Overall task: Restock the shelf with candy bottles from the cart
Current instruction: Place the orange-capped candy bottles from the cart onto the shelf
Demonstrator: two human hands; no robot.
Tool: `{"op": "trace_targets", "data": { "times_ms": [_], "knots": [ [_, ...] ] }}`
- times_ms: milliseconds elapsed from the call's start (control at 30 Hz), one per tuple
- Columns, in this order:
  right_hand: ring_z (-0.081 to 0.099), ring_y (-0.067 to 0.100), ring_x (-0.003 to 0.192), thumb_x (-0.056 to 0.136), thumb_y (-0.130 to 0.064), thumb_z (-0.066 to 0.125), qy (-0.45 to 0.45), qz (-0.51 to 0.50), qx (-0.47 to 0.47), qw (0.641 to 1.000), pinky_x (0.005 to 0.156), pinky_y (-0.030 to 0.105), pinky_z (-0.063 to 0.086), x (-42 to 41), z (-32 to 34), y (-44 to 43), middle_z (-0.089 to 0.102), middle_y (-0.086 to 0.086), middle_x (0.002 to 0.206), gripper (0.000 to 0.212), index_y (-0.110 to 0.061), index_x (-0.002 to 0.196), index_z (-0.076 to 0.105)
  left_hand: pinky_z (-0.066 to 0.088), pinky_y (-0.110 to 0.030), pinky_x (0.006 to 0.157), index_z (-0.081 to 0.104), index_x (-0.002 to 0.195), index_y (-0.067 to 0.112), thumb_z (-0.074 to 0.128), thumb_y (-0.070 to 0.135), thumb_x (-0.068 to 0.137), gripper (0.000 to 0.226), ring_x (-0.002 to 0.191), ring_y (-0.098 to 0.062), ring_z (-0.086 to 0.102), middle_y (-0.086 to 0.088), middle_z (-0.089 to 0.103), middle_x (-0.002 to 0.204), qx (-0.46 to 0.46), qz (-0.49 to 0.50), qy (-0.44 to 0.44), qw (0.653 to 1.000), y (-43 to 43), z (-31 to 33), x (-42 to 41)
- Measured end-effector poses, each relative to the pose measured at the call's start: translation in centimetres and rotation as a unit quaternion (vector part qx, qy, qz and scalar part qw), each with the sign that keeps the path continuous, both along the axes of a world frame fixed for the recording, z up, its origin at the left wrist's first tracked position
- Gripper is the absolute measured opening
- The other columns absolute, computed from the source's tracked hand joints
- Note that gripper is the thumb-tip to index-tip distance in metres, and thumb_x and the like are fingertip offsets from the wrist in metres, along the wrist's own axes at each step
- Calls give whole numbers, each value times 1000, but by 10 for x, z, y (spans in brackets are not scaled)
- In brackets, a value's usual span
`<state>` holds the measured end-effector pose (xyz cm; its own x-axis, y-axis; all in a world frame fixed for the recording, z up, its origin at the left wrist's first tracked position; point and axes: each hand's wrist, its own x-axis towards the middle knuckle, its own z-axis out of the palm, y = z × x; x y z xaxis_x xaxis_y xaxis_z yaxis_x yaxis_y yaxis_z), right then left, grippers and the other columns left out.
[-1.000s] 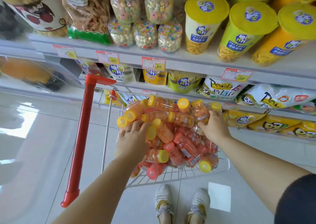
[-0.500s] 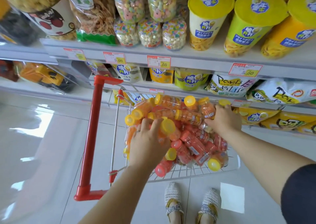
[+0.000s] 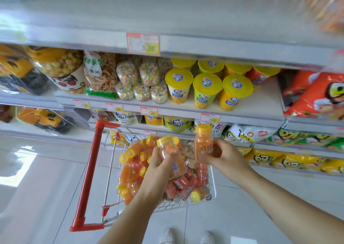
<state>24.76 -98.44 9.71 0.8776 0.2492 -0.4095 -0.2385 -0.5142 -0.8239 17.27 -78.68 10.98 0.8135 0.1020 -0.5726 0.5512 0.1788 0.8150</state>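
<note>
A wire cart (image 3: 111,169) with a red handle holds several orange and red candy bottles (image 3: 134,171) with yellow caps. My left hand (image 3: 160,164) grips one orange candy bottle (image 3: 172,156), tilted, above the cart. My right hand (image 3: 221,155) holds a second orange bottle (image 3: 203,141) upright, just above the cart's far right corner. Higher up runs a white shelf (image 3: 204,18) with a 3.00 price tag (image 3: 143,43); what shows of it is bare, with blurred orange packs at its far right.
The shelf below carries popcorn tubs, round candy jars (image 3: 137,83) and yellow-lidded snack cups (image 3: 206,90). Red snack bags (image 3: 316,94) sit at the right, yellow bags on the lower shelves. The cart's red handle (image 3: 89,175) stands left of my arms. My shoes show at the bottom.
Both hands have come up out of the cart, each with an orange bottle. The view has tilted up, so the higher shelf now shows.
</note>
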Motion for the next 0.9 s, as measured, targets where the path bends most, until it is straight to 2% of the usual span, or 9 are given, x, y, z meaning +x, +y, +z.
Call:
{"op": "trace_targets", "data": {
  "times_ms": [100, 200, 267, 333, 400, 467, 533, 667, 900],
  "knots": [
    [64, -6, 79, 74, -30, 84, -48, -16, 14, 999, 70, 15, 44, 3, 71, -22, 72, -16, 91, 30, -30, 98, 66, 52, -34, 75, 55, 119, 19, 58, 15, 82, 38, 86, -25, 65, -12, 67, 98, -80, -50, -32, 995, -18, 58, 14],
    [66, -3, 78, 75, -29, 83, -92, -30, 23, 995, 71, 17, 47, 9, 130, -45, 71, -16, 90, 29, -31, 99, 66, 48, -18, 65, 56, 113, 11, 51, 2, 86, 29, 76, -9, 60, -8, 59, 93, -8, -154, -76, 985, -30, 96, 25],
    [66, 1, 84, 75, -32, 83, -121, -42, 22, 991, 74, 21, 48, 12, 163, -60, 71, -15, 94, 31, -31, 101, 66, 48, -15, 67, 59, 110, 11, 53, 3, 92, 21, 77, 0, 61, -3, 60, 102, 4, -167, -111, 980, -41, 122, 34],
    [64, -1, 89, 77, -32, 82, -153, -49, 16, 987, 74, 18, 44, 13, 190, -74, 70, -15, 99, 35, -30, 107, 65, 52, -15, 70, 58, 118, 25, 57, 7, 95, 29, 82, 1, 67, 5, 66, 102, 68, -172, -174, 967, -53, 152, 50],
    [63, -3, 89, 77, -31, 81, -180, -60, 16, 982, 75, 16, 44, 17, 211, -83, 69, -15, 100, 37, -29, 110, 64, 53, -20, 74, 54, 123, 32, 67, 17, 88, 40, 86, -4, 70, 0, 68, 102, 50, -170, -214, 961, -66, 180, 64],
    [65, -1, 86, 76, -31, 83, -210, -79, 12, 974, 74, 18, 47, 25, 226, -89, 70, -14, 99, 39, -27, 110, 64, 53, -22, 71, 53, 129, 27, 73, 21, 85, 48, 86, -10, 70, -7, 67, 107, 58, -174, -241, 953, -75, 200, 84],
    [66, 1, 82, 75, -32, 84, -242, -99, 2, 965, 71, 19, 46, 40, 235, -90, 69, -14, 100, 43, -26, 112, 63, 49, -16, 60, 50, 136, 27, 74, 29, 87, 54, 82, -5, 69, 2, 68, 110, 124, -162, -266, 942, -83, 212, 104],
    [61, 2, 87, 77, -33, 82, -280, -134, -32, 950, 68, 17, 41, 80, 243, -87, 66, -14, 105, 45, -24, 116, 60, 50, -12, 65, 55, 127, 25, 78, 29, 82, 50, 77, 4, 68, 7, 68, 105, 218, -162, -307, 912, -95, 231, 147],
    [63, 17, 93, 73, -30, 84, -292, -206, -78, 931, 77, 32, 48, 153, 226, -66, 68, -2, 102, 47, -15, 111, 62, 54, -45, 89, 48, 128, 22, 81, 48, 59, 81, 97, -24, 65, -1, 61, 115, 360, -137, -267, 883, -87, 218, 233]
  ]
}}
